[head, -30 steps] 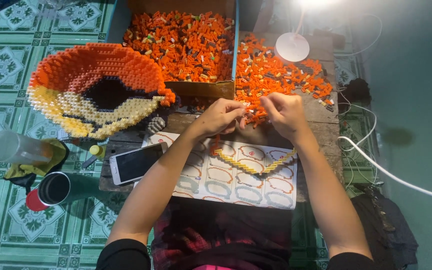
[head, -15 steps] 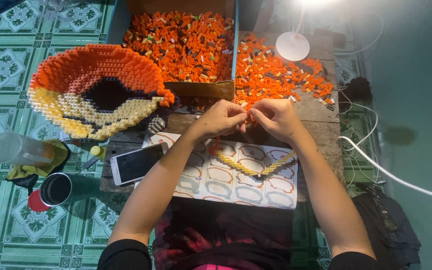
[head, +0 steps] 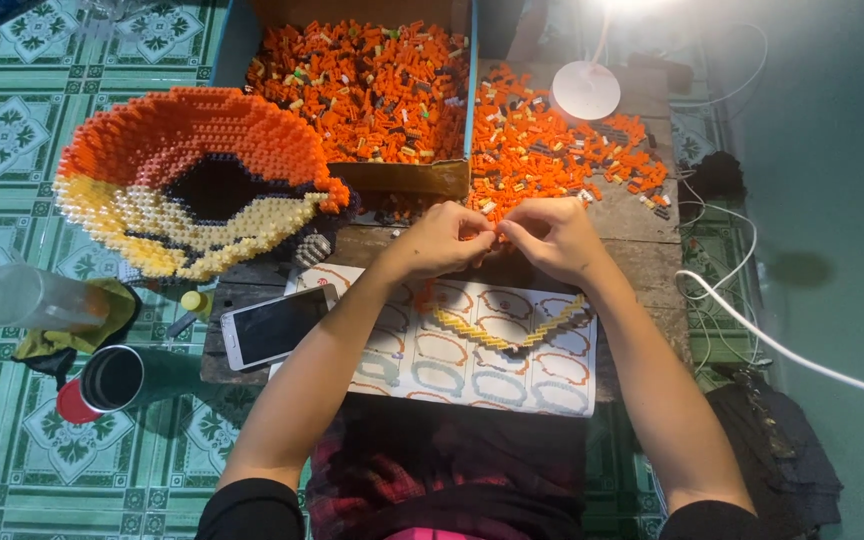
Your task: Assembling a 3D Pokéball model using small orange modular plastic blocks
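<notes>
Pinching small orange brick (head: 497, 234), left hand (head: 439, 240), right hand (head: 554, 236), fingertips touching

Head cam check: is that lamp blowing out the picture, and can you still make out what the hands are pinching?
Head view: the lamp head at the top edge is blown out white, and its round white base glares. The loose orange bricks stay readable. The left hand and right hand meet fingertip to fingertip, evenly lit, but the piece between them is too small to tell. The right side falls into dim teal shadow.
</notes>
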